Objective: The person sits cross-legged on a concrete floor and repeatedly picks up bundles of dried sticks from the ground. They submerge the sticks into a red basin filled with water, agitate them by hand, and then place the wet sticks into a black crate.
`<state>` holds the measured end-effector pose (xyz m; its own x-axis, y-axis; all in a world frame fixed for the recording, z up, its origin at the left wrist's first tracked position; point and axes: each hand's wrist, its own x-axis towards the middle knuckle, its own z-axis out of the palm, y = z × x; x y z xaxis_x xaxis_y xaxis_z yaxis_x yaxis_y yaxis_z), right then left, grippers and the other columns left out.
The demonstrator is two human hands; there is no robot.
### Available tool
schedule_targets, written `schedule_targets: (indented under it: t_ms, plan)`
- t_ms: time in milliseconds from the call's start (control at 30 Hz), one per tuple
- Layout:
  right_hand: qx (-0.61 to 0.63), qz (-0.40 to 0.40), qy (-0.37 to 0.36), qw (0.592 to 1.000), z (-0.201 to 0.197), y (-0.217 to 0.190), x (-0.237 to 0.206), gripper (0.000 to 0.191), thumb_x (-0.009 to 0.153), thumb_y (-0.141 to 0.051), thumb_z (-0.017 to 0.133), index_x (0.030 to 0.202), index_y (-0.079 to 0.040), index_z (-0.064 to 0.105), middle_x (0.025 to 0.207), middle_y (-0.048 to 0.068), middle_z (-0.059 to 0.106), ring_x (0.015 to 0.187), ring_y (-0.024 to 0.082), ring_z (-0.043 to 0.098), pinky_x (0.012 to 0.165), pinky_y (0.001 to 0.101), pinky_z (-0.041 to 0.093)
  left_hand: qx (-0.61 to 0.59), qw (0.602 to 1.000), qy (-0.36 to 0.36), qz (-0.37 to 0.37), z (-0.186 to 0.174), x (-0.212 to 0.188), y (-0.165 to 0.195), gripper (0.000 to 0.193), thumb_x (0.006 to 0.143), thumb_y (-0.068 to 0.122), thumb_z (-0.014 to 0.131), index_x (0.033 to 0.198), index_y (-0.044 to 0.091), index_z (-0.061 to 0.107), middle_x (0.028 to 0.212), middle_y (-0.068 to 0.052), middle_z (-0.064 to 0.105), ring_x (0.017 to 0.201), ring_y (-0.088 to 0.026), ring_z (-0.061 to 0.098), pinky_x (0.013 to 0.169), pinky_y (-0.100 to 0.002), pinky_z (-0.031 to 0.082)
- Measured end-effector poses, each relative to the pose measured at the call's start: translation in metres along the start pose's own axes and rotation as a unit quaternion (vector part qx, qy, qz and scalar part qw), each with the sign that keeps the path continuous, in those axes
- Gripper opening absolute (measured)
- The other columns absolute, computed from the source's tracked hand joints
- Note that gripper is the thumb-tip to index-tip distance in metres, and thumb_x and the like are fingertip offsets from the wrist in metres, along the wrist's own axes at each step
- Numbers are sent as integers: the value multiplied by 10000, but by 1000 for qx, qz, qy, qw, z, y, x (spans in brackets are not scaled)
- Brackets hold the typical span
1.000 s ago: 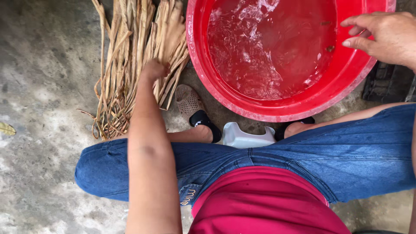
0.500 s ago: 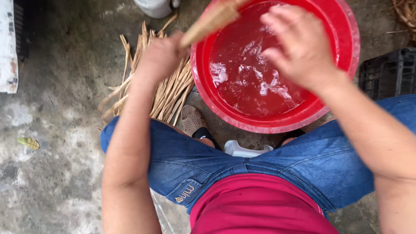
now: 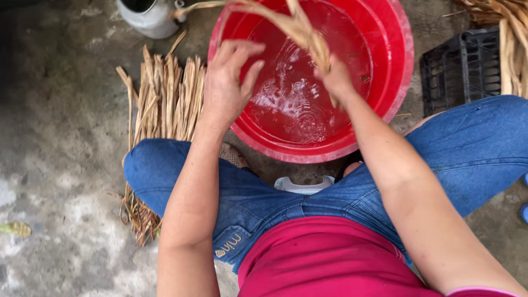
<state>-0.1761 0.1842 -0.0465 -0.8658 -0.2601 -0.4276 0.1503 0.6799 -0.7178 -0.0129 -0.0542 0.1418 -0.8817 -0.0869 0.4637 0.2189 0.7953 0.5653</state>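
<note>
Nearest, the person is crouching in blue jeans and a red top, arms reaching over the knees so the work is hanging above a red plastic basin (image 3: 397,66) of rippling water. Right hand (image 3: 334,78) is clenching a dried, fibrous tan stalk (image 3: 286,25), likely for wetting, while left hand (image 3: 230,78) is hovering beside it, fingers spread and empty. Farther left, a flat bundle of stalks (image 3: 165,93) is lying on the rough concrete floor (image 3: 60,165), beyond it a grey metal can (image 3: 148,19).
</note>
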Motion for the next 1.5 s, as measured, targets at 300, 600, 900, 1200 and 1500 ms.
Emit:
schedule_targets:
  t_ms: [300, 600, 900, 1200, 1500]
  plan:
    - [-83, 130, -80, 985, 65, 44, -21, 650, 939, -316, 692, 1471, -122, 373, 1194, 166, 622, 1055, 303, 666, 918, 445, 567, 52, 964, -192, -178, 44, -22, -41, 383, 924, 200, 778, 1272, 123, 639, 1170, -173, 658, 998, -340, 707, 906, -463, 567]
    - [-35, 284, -51, 957, 49, 56, -5, 397, 1038, -377, 599, 1296, -75, 611, 1117, 142, 687, 869, 245, 707, 697, 357, 567, 104, 884, -412, -197, 81, -36, -52, 565, 914, 350, 700, 1393, 126, 499, 1291, -190, 612, 1157, -368, 629, 1005, -501, 488]
    - [-243, 20, -213, 946, 81, 75, -13, 359, 943, -98, 586, 1295, -28, 570, 987, 219, 641, 863, 296, 633, 726, 406, 525, 95, 850, -465, -227, 113, -52, -77, 551, 953, 391, 649, 1428, 156, 500, 1316, -202, 621, 1237, -360, 597, 1055, -488, 462]
    - [357, 79, -147, 919, 78, 13, -15, 321, 1067, -292, 474, 1119, -19, 636, 810, 101, 712, 637, 173, 695, 576, 281, 628, -139, 812, -360, -438, 178, -67, -102, 820, 985, 712, 419, 1537, 107, 379, 1514, -205, 475, 1420, -357, 428, 1173, -471, 337]
    - [280, 40, -146, 948, 109, 7, -25, 444, 1115, -451, 470, 1015, -64, 661, 723, 63, 563, 562, 146, 491, 469, 257, 429, -423, 669, -223, -569, 199, -69, -86, 637, 1080, 623, 390, 1062, 4, 537, 745, -85, 532, 510, -158, 450, 408, -318, 374]
